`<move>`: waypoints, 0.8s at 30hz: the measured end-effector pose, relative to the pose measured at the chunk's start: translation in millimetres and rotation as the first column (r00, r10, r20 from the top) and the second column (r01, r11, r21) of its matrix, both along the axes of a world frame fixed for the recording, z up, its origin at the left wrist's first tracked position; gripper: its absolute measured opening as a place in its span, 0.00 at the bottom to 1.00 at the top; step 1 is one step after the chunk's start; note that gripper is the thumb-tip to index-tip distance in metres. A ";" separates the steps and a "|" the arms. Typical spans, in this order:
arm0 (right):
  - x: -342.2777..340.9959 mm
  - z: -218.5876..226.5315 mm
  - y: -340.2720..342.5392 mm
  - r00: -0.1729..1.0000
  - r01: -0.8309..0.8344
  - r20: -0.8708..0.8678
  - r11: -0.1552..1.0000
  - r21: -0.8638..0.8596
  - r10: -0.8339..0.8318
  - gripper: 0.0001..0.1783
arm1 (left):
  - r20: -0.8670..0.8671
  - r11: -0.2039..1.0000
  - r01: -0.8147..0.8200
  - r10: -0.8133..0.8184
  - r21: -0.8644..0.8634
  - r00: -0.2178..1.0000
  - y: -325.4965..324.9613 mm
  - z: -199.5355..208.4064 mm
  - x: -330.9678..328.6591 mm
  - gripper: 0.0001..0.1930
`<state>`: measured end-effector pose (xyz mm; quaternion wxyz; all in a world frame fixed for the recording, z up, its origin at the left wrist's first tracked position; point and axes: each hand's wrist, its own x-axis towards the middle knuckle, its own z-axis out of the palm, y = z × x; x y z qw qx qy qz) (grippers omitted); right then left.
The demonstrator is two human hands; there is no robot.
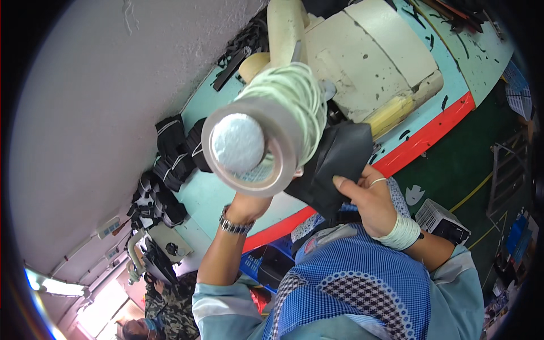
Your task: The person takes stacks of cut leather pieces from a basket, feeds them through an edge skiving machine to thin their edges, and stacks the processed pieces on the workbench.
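Foremost stood the cord spool (288, 127), its silver-capped end hiding much of the left hand (252, 207), just below it; whether those fingers were apart or together could not be told. Immediately right of the spool was the folded black piece (326, 173), its long axis apparently slanting from upper right to lower left. The right hand (375, 208) had the surer contact, clamped on the piece's lower right edge: thumb on the upper face, other fingers mostly hidden. Beyond, above and right of the spool: a cream machine (362, 56) on a teal table (199, 197). Left of the spool, tied black bundles (171, 150). Farthest, below left of it, a co-worker (175, 309) in camouflage.
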<state>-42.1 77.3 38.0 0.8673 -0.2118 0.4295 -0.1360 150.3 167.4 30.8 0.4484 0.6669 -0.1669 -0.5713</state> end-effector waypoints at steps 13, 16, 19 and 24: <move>-0.4 1.3 -4.9 0.999 0.041 -0.019 0.999 0.007 -0.041 0.15 | 0.173 0.995 0.031 -0.015 -0.090 0.985 19.6 -36.3 2.4 0.17; -1.6 9.7 -2.7 0.990 -0.142 0.023 0.986 0.084 0.141 0.16 | 0.299 0.961 0.249 -0.274 0.119 0.914 13.8 -17.4 16.3 0.15; 0.8 8.0 -0.2 0.970 -0.244 0.013 0.959 0.144 0.244 0.16 | 0.310 0.938 0.336 -0.344 0.081 0.886 5.4 2.4 17.7 0.14; 2.1 7.5 -3.1 0.999 0.043 -0.022 0.998 -0.038 -0.044 0.14 | 0.732 0.809 0.584 -0.440 0.072 0.520 5.6 -25.2 12.5 0.16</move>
